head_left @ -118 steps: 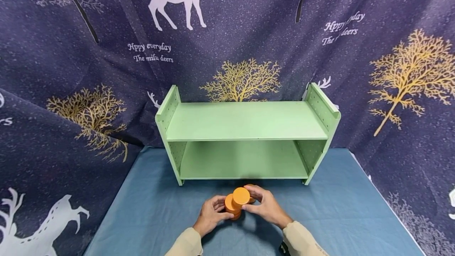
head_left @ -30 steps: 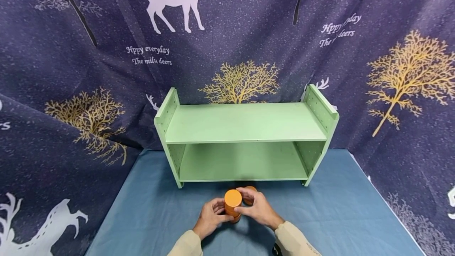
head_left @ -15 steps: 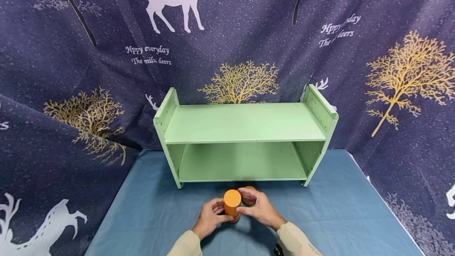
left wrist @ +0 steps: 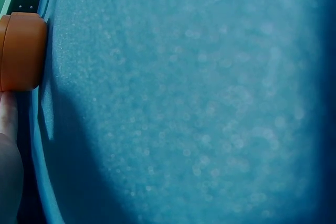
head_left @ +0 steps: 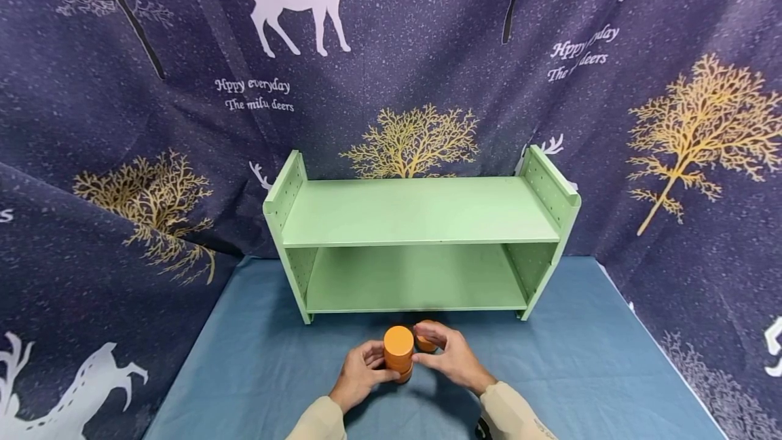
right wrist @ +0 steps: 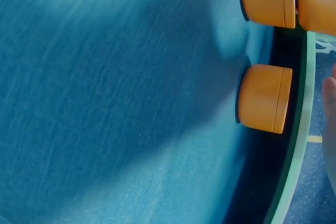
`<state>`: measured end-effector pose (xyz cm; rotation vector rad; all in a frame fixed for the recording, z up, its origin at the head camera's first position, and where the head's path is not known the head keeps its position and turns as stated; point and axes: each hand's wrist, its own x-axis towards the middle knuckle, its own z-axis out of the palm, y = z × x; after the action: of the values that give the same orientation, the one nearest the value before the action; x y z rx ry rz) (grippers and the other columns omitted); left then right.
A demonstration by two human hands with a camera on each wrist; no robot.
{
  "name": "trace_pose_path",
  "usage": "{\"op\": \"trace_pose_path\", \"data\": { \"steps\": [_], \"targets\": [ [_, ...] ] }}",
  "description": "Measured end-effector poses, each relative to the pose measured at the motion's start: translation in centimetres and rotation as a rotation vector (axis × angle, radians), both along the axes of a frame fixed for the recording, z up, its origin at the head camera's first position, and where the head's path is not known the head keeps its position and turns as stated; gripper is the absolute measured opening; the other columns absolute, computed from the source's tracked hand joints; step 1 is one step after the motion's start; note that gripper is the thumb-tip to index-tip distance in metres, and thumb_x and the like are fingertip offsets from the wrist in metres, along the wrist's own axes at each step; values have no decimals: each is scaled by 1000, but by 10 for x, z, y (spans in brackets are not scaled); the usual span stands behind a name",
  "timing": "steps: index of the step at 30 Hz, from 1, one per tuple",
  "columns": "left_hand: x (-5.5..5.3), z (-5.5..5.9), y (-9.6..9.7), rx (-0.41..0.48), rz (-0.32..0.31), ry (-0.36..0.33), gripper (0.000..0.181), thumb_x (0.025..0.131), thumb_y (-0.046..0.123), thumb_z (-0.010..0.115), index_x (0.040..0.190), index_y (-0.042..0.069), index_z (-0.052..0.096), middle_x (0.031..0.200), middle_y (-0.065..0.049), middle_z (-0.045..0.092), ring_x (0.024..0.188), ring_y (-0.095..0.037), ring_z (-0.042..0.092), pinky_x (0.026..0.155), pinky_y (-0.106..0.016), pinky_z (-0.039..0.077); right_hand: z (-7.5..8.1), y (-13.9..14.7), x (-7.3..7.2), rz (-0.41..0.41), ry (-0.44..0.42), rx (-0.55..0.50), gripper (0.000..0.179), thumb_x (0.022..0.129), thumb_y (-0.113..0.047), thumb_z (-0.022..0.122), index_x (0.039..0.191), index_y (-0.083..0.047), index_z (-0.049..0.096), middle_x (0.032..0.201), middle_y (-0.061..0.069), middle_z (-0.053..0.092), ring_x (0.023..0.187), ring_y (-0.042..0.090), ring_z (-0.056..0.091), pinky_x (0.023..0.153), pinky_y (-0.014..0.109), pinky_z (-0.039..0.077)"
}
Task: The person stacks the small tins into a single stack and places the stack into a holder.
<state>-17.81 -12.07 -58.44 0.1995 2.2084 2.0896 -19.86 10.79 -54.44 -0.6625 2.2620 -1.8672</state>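
Two round orange canisters stand stacked on the blue cloth, the upper canister (head_left: 398,342) squarely on the lower canister (head_left: 404,376). My left hand (head_left: 358,373) holds the stack from its left side, thumb in front and fingers behind. Just right of the stack, my right hand (head_left: 451,357) has its fingers spread in a loose curve with nothing between them. Behind its fingertips a third orange canister (head_left: 425,343) stands on the cloth, partly covered in the head view. The right wrist view shows this single canister (right wrist: 265,98) apart from the stack.
A light green two-tier shelf (head_left: 421,209) stands just beyond the canisters. Blue cloth (head_left: 244,372) covers the table. A dark patterned curtain (head_left: 391,73) hangs behind and at both sides.
The upper canister, earlier held by my right hand and offset to the right, now sits on the lower one. My right hand has let go and shifted slightly right; the left stays put.
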Motion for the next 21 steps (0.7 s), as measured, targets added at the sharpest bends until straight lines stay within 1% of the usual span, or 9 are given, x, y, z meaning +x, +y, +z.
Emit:
{"op": "trace_pose_path", "data": {
  "steps": [4, 8, 13, 20, 21],
  "targets": [
    [-1, -1, 0, -5, 1, 2, 55, 68, -4, 89, 116, -9, 64, 116, -21, 68, 109, -32, 67, 94, -32, 57, 0, 2, 0, -18, -1, 4, 56, 85, -7, 80, 132, 11, 55, 129, 30, 59, 120, 41, 58, 104, 52, 47],
    [-2, -1, 0, -9, -1, -5, 54, 68, -3, 90, 116, -8, 65, 115, -20, 69, 109, -33, 66, 94, -30, 57, -2, 4, 0, -36, 17, 23, 54, 85, -6, 81, 130, 10, 57, 128, 28, 61, 119, 41, 59, 104, 52, 48],
    [-2, -2, 0, -12, -7, -7, 53, 69, -2, 89, 116, -7, 65, 115, -20, 69, 110, -34, 66, 94, -30, 56, -4, 6, -1, -60, 36, 40, 52, 84, -5, 81, 129, 8, 59, 126, 24, 63, 118, 41, 60, 103, 51, 48],
    [-2, -1, 0, -13, -5, -15, 54, 69, -2, 90, 116, -7, 65, 115, -19, 69, 110, -33, 66, 94, -30, 57, -7, 9, -5, -68, 73, 56, 51, 84, -7, 81, 128, 9, 59, 124, 26, 64, 115, 43, 61, 101, 50, 50],
    [-2, -1, 0, -18, -5, -6, 54, 69, -2, 90, 116, -8, 65, 114, -20, 69, 110, -33, 66, 94, -30, 57, -7, 9, -5, -69, 74, 58, 51, 85, -7, 81, 128, 9, 59, 124, 26, 64, 115, 42, 61, 101, 50, 50]
  ]
}}
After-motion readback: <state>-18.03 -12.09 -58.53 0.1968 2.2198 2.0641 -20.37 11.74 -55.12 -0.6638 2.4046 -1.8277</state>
